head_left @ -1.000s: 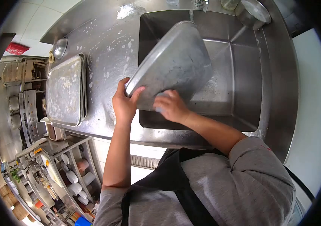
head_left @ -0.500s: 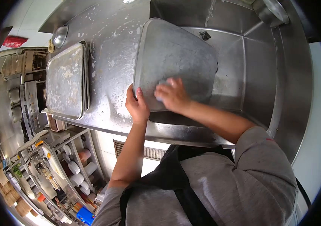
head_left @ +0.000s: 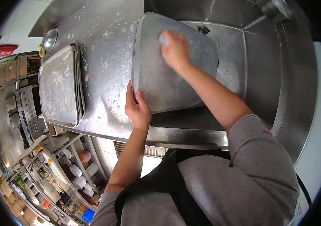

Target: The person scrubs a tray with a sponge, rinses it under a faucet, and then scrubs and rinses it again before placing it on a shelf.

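A grey metal baking tray (head_left: pixel 168 83) leans over the sink's left edge, its broad flat face turned up toward me. My left hand (head_left: pixel 138 110) grips the tray's near left edge, thumb on the face and fingers around the rim. Up on the tray's upper part, my right hand (head_left: pixel 176 51) is closed and pressed to the metal. A bit of a small pale blue pad (head_left: pixel 163 40) peeks out at its fingers; the rest is hidden in the hand, so I cannot tell its exact kind.
On the wet steel counter (head_left: pixel 102 75) at left lies a stack of stained trays (head_left: pixel 59 86), with a metal bowl (head_left: pixel 49 39) behind it. The sink (head_left: pixel 230 49) holds a dark scrap (head_left: pixel 203 29). A metal pot (head_left: pixel 274 9) stands at its far corner. Shelves with white dishes (head_left: pixel 75 170) are lower left.
My right hand has slid up the tray's face, away from me, from the lower middle to the upper part. My left hand keeps its hold on the edge.
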Tool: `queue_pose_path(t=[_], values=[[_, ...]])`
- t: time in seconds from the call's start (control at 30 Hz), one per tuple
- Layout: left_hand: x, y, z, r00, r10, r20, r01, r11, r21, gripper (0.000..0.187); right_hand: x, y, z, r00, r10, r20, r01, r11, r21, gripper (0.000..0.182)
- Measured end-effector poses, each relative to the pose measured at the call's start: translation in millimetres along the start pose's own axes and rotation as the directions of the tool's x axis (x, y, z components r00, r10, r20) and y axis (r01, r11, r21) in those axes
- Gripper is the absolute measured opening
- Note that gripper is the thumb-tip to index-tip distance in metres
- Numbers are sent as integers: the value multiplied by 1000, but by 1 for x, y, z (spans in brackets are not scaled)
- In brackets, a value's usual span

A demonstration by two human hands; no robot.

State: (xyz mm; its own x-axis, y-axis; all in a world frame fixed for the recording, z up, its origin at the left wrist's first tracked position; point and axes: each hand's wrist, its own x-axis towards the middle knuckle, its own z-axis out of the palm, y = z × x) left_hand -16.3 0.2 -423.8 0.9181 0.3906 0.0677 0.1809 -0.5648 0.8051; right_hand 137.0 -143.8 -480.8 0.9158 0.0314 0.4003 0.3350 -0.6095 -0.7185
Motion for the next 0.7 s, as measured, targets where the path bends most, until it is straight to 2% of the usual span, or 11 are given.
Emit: queue_pose_path(t=[0.03, 0.1, 0.17, 0.2, 0.37, 0.4, 0.43, 0.5, 0.6, 0.67, 0.7], values=[[0, -1, 1, 1000, -16, 9, 17, 998, -57, 42, 17, 4, 1, 991, 102, -81, -103, 995, -3, 7], [0, 0, 1, 1000, -20, 18, 21, 999, -43, 43, -35, -28, -1, 993, 113, 45, -108, 989, -104, 16], [1, -3, 2, 1000, -24, 18, 25, 999, -30, 43, -105, -56, -16, 978, -184, 97, 182, 983, 27, 18], [1, -8, 3, 1000, -6, 8, 6, 999, -48, 43, -100, -50, -14, 979, -179, 99, 177, 984, 27, 18], [-1, -6, 4, 1000, -17, 4, 17, 999, -42, 42, -14, -10, -4, 997, 66, 48, -64, 997, -42, 17], [1, -10, 6, 997, 64, -39, -64, 998, -18, 41, -6, -9, -3, 992, 128, 20, -126, 989, -77, 16], [3, -13, 8, 986, 145, -83, -146, 989, 4, 40, -39, -29, -7, 985, 130, 114, -122, 990, -77, 14], [3, -13, 7, 987, 143, -79, -142, 990, 14, 40, -105, -63, -25, 980, -147, 137, 134, 985, 105, 13], [-2, -11, 5, 998, 56, -33, -56, 998, -19, 41, -74, -25, -13, 972, -183, 145, 181, 983, 26, 21], [-1, -6, 5, 999, -30, -10, 30, 998, -61, 42, 9, 13, 4, 990, 137, 11, -135, 984, -120, 19], [0, -3, 5, 1000, -29, -4, 29, 999, -21, 42, 20, 12, 5, 991, 131, 15, -129, 985, -114, 19]])
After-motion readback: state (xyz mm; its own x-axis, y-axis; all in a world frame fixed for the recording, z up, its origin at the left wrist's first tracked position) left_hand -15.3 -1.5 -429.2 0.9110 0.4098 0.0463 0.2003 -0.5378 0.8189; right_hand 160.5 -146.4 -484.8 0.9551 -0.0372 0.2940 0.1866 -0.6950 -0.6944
